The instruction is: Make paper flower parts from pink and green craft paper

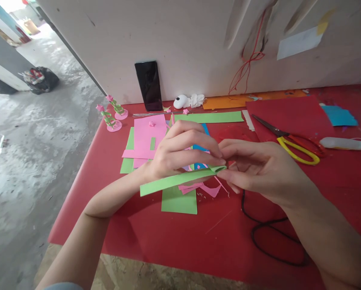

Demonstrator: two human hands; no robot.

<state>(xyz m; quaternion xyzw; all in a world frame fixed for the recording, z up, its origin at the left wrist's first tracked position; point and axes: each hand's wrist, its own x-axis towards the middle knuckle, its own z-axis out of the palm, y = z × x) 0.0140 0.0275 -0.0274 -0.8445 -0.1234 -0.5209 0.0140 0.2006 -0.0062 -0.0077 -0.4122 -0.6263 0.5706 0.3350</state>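
A green paper strip is held in the air between both hands, its far end curled or folded over and its long tail hanging out to the left. My left hand is closed on the strip near the curled end, fingers bent over it. From the right, my right hand pinches the same end between thumb and fingers; some of its fingers are hidden. Beneath the hands lie pink paper, a green sheet and pink scraps on the red-covered table.
Yellow-handled scissors and a white glue bottle lie at right, a black cord below. Against the back board lean a phone and, nearby, a white round object. Small paper flowers stand at left.
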